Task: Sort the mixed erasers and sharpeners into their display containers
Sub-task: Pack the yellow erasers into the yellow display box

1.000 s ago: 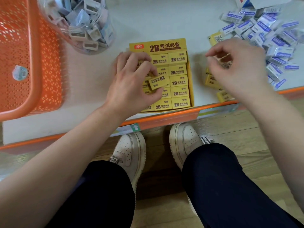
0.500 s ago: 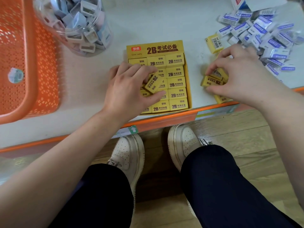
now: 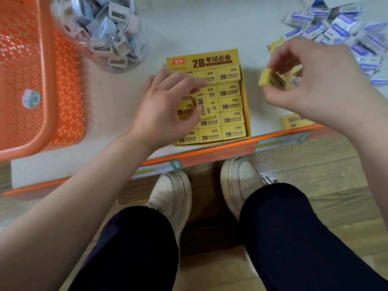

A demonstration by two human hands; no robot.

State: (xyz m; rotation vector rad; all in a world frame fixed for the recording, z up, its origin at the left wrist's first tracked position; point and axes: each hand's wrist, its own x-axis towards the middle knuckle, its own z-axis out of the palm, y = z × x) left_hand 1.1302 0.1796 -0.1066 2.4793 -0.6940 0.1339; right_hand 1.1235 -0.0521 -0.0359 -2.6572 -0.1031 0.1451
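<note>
White shelf (image 3: 189, 28), orange-lipped, carries one display box (image 3: 201, 60) at its front edge, erasers (image 3: 230, 105) packed three columns wide. Left hand (image 3: 165, 108) pinches one yellow eraser (image 3: 202, 107) over the box's middle; right hand (image 3: 315, 80) pinches a second eraser (image 3: 270, 79) above bare shelf right of the box, with one loose eraser (image 3: 294, 121) at the lip below.

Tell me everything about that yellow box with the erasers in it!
The yellow box looks like open cardboard, with a back flap printed "2B" and a small red logo. Rows of yellow erasers marked 2B fill it. It sits flat on the pale shelf by the orange front edge. The left hand lies over its left side, pinching one tilted eraser.
</note>
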